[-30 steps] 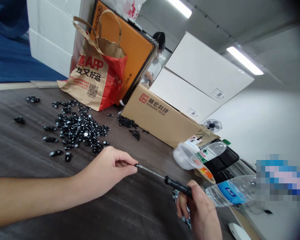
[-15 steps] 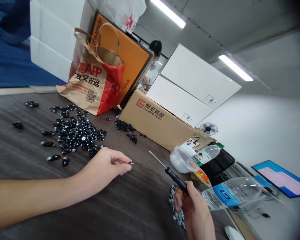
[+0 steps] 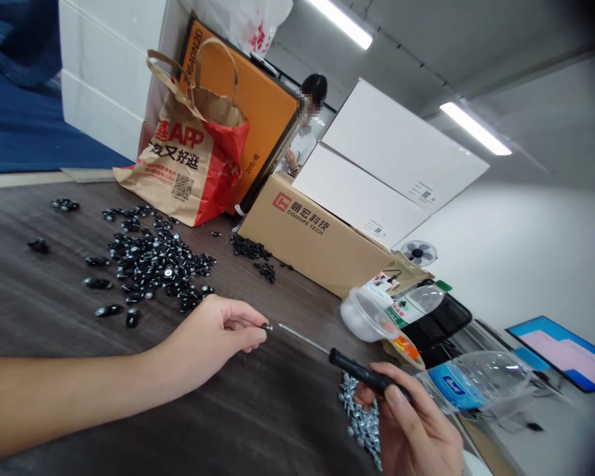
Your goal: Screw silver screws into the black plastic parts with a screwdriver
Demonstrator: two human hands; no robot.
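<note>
Between the thumb and fingers of my left hand [image 3: 223, 330] is a small black part with a silver screw [image 3: 268, 327] in it, the screw head facing right. My right hand [image 3: 416, 416] is wrapped round the black handle of a screwdriver [image 3: 361, 371]. Its metal shaft points left, the tip a short gap from the screw head. Beyond my left hand lies a heap of black parts [image 3: 153, 254], many with silver screw heads showing. A pile of loose silver screws [image 3: 361, 420] lies beside my right hand, partly hidden by it.
Smaller piles of black pieces [image 3: 248, 248] lie by a cardboard box [image 3: 317, 231]. A paper bag [image 3: 178, 158] stands at the back left. Along the right are a clear plastic tub [image 3: 367, 314], a bottle [image 3: 471, 383] and a monitor [image 3: 565, 354]. Another person [image 3: 302, 132] is behind the boxes.
The screwdriver has swung lower and flatter, its tip moving left and down toward the screw in my left hand. My right hand has shifted right and turned; my left hand has barely moved.
</note>
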